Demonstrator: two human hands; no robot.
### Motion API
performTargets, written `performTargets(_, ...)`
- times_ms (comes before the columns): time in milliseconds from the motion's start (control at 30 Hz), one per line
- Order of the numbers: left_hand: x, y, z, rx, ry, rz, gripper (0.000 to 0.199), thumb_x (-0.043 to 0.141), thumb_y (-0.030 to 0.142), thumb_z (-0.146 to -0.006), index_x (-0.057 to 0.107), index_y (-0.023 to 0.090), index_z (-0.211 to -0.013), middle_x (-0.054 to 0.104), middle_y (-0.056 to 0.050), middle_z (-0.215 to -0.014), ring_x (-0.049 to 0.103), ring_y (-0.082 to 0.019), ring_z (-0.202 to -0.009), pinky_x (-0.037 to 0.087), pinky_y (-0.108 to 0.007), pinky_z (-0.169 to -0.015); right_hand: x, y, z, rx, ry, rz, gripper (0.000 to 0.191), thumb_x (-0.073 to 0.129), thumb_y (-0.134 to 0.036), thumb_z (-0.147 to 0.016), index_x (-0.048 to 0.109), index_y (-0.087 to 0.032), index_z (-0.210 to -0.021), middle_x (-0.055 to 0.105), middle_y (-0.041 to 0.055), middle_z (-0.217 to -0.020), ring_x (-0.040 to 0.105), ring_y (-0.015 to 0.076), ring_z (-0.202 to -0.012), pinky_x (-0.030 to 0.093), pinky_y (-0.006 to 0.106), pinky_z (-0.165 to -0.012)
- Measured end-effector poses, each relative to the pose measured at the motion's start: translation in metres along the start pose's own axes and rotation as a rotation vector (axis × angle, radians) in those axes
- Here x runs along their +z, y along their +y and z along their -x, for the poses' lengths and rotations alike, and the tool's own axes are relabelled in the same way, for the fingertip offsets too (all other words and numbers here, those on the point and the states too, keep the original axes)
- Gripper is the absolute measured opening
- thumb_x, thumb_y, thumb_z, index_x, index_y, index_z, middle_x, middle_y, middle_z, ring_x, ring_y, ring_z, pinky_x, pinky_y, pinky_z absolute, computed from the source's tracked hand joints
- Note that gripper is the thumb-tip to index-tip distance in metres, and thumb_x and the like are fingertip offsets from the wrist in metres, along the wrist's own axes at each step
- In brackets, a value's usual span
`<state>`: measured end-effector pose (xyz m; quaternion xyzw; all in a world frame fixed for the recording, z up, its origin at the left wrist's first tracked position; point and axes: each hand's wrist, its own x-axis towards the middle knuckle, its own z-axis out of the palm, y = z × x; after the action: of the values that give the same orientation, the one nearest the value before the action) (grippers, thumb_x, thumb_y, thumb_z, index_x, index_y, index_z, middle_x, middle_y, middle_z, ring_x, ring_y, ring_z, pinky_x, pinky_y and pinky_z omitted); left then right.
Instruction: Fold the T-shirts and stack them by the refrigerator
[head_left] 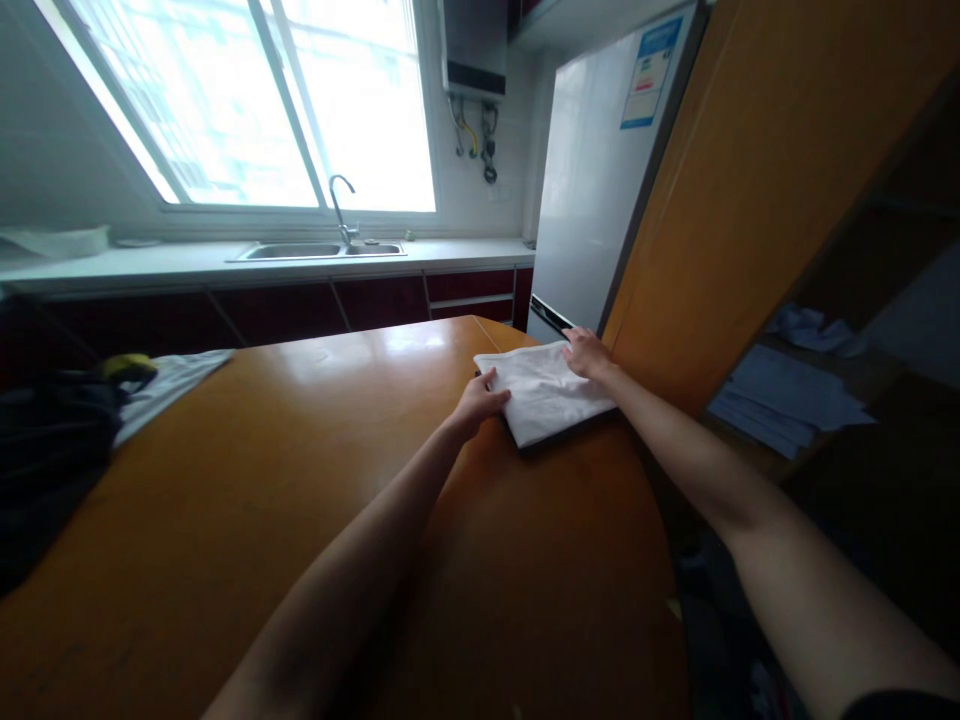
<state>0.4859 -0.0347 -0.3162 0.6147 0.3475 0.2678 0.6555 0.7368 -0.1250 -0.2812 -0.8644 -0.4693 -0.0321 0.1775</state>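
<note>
A folded white garment (551, 392) lies at the right end of the wooden table, on top of a dark folded piece (566, 434) whose edge shows along the near side. My left hand (480, 400) grips the left edge of the pile, thumb on the white cloth and the other fingers partly hidden at its side. At the far right corner, my right hand (587, 356) rests on the white cloth with its fingers apart.
Dark clothing (52, 440) with a yellow patch and a white cloth (172, 385) lie on the left of the table (300, 520). Ahead are a sink (292, 251) and counter. A fridge (589, 180) and wooden panel (720, 190) stand close on the right, beside shelved papers (787, 400).
</note>
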Motion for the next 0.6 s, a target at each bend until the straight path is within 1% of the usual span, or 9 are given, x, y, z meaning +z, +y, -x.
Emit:
performTargets(67, 0.0, -0.001, 0.002, 0.024, 0.008, -0.038, 0.093, 0.084, 0.01, -0.07, 0.042, 0.014, -0.153, 0.064, -0.018, -0.129, 0.069, -0.018, -0.081, 0.058, -0.022, -0.058, 0.015, -0.006, 0.005, -0.037, -0.005, 0.043, 0.063, 0.042, -0.046, -0.101, 0.03, -0.023, -0.159, 0.021, 0.0094, -0.168, 0.018, 0.0266, -0.153, 0.017, 0.044, -0.123)
performTargets(133, 0.0, -0.002, 0.003, 0.03, 0.006, -0.049, 0.092, 0.083, 0.01, -0.072, 0.041, 0.014, -0.154, 0.063, -0.018, -0.129, 0.069, -0.019, -0.081, 0.058, -0.024, -0.059, 0.03, -0.007, 0.009, -0.008, -0.078, 0.078, 0.067, 0.032, -0.052, -0.102, 0.024, -0.021, -0.161, 0.013, 0.0092, -0.169, 0.014, 0.0272, -0.154, 0.016, 0.05, -0.123)
performTargets(200, 0.0, -0.003, 0.002, 0.036, 0.003, -0.056, 0.093, 0.082, 0.011, -0.073, 0.038, 0.014, -0.155, 0.064, -0.018, -0.129, 0.069, -0.019, -0.08, 0.059, -0.026, -0.062, 0.038, -0.004, 0.008, 0.036, -0.157, 0.082, 0.067, 0.026, -0.056, -0.102, 0.027, -0.022, -0.16, 0.017, 0.0103, -0.168, 0.017, 0.0283, -0.154, 0.018, 0.055, -0.121)
performTargets(233, 0.0, -0.004, 0.001, 0.049, 0.004, -0.072, 0.093, 0.081, 0.012, -0.074, 0.038, 0.014, -0.155, 0.063, -0.018, -0.129, 0.07, -0.019, -0.081, 0.06, -0.028, -0.064, 0.038, -0.002, 0.006, 0.045, -0.171, 0.079, 0.066, 0.024, -0.057, -0.102, 0.03, -0.023, -0.159, 0.021, 0.0105, -0.167, 0.018, 0.0288, -0.153, 0.019, 0.056, -0.12)
performTargets(267, -0.001, -0.005, -0.001, 0.071, 0.009, -0.1, 0.091, 0.08, 0.013, -0.075, 0.038, 0.014, -0.155, 0.063, -0.018, -0.13, 0.07, -0.021, -0.084, 0.06, -0.03, -0.068, 0.037, 0.0, 0.003, 0.047, -0.166, 0.079, 0.066, 0.023, -0.057, -0.102, 0.033, -0.023, -0.158, 0.023, 0.0109, -0.167, 0.018, 0.0293, -0.153, 0.018, 0.058, -0.12)
performTargets(333, -0.001, -0.007, -0.006, 0.139, 0.03, -0.194, 0.083, 0.077, 0.016, -0.078, 0.042, 0.012, -0.153, 0.062, -0.018, -0.132, 0.07, -0.024, -0.095, 0.059, -0.033, -0.081, 0.033, 0.001, -0.006, 0.058, -0.123, 0.084, 0.066, 0.019, -0.056, -0.103, 0.032, -0.021, -0.158, 0.02, 0.0123, -0.167, 0.014, 0.0292, -0.154, 0.013, 0.058, -0.121)
performTargets(433, -0.002, -0.008, -0.012, 0.255, 0.077, -0.402, 0.068, 0.071, 0.019, -0.083, 0.05, 0.012, -0.148, 0.06, -0.017, -0.137, 0.062, -0.027, -0.117, 0.049, -0.034, -0.102, 0.031, -0.003, -0.012, 0.038, -0.027, 0.058, 0.067, 0.016, -0.051, -0.104, 0.026, -0.016, -0.16, 0.016, 0.0146, -0.168, 0.01, 0.0278, -0.155, 0.013, 0.054, -0.122)
performTargets(500, -0.001, -0.009, -0.011, 0.283, 0.115, -0.573, 0.061, 0.066, 0.022, -0.087, 0.052, 0.011, -0.145, 0.056, -0.018, -0.141, 0.055, -0.029, -0.128, 0.039, -0.037, -0.112, 0.037, -0.008, -0.009, -0.003, -0.043, 0.03, 0.064, 0.022, -0.051, -0.104, 0.03, -0.018, -0.158, 0.021, 0.0135, -0.167, 0.014, 0.0266, -0.154, 0.015, 0.052, -0.122)
performTargets(600, 0.0, -0.006, 0.0, 0.266, 0.177, -0.793, 0.058, 0.062, 0.028, -0.09, 0.054, 0.011, -0.144, 0.049, -0.021, -0.146, 0.045, -0.034, -0.137, 0.029, -0.044, -0.117, 0.043, -0.011, 0.001, -0.024, -0.106, 0.015, 0.06, 0.029, -0.051, -0.104, 0.038, -0.021, -0.155, 0.029, 0.0116, -0.165, 0.019, 0.0258, -0.153, 0.018, 0.053, -0.121)
